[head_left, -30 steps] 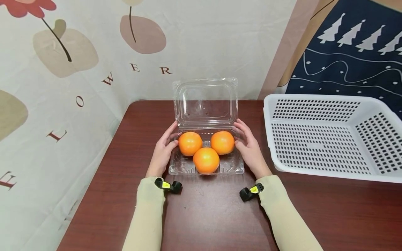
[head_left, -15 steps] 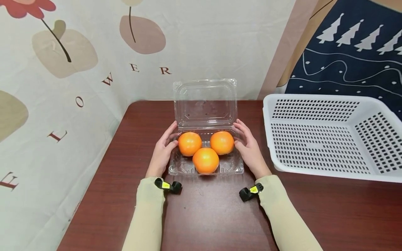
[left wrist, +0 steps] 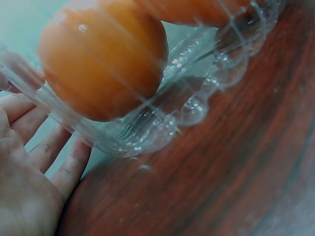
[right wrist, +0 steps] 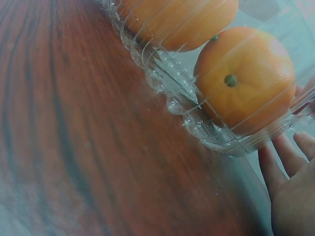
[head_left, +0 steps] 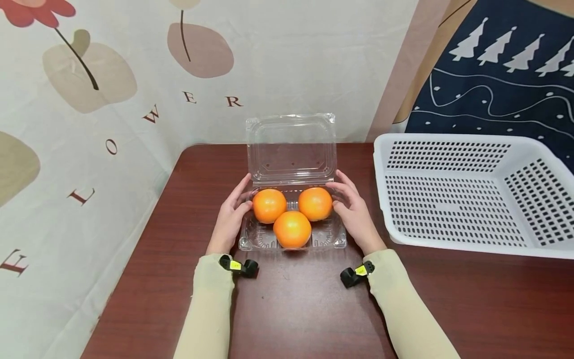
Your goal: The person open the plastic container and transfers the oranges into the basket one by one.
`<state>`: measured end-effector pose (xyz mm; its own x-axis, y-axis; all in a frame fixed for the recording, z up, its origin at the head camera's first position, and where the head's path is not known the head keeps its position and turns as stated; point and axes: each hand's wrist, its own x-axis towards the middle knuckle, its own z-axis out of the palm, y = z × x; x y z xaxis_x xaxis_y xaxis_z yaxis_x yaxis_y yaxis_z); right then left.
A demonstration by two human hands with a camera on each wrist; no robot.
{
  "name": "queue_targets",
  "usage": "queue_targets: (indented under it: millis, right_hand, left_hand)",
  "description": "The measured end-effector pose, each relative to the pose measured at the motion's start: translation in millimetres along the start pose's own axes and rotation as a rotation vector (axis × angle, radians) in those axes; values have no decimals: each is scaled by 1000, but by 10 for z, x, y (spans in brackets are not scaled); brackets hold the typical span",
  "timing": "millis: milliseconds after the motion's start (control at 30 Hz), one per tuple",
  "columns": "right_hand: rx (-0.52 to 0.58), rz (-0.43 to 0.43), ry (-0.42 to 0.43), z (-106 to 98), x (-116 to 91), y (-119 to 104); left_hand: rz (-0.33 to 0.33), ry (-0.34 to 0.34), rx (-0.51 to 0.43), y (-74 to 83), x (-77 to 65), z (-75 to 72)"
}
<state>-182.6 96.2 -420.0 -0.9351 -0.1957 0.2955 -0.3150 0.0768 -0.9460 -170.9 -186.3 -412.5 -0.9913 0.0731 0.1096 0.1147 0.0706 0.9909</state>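
A clear plastic clamshell container (head_left: 323, 240) sits on the table with its transparent lid (head_left: 291, 149) raised behind it. Inside lie three oranges: a left one (head_left: 269, 206), a right one (head_left: 315, 204) and a front one (head_left: 292, 230). My left hand (head_left: 229, 222) holds the container's left side, its thumb at the rim beside the left orange. On the opposite side, my right hand (head_left: 357, 219) holds the wall likewise, thumb by the right orange. Both wrist views show fingers against the outside of the clear wall; the plastic partly blurs the thumbs.
A white perforated basket (head_left: 457, 207) stands to the right on the dark red-brown table (head_left: 287, 309). Behind is a pale printed cloth (head_left: 291, 60), with a navy cloth with white trees (head_left: 493, 89) at the back right.
The hands, container and oranges hold nearly the same place. One right-hand finger has moved slightly inward from its neighbour. The whole head view has shifted a little.
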Motion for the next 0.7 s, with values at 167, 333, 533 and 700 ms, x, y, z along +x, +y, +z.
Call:
queue_targets:
  millis: [167, 333, 533, 700]
  right_hand:
    - [2, 6, 0, 3, -4, -4]
    - [14, 9, 2, 4, -3, -1]
    - [24, 3, 2, 7, -1, 6]
    - [15, 6, -1, 3, -1, 13]
  left_hand:
    - [8, -10, -6, 4, -5, 1]
    - [17, -9, 0, 7, -6, 4]
    - [26, -7, -9, -1, -2, 5]
    - [27, -2, -5, -19, 1, 0]
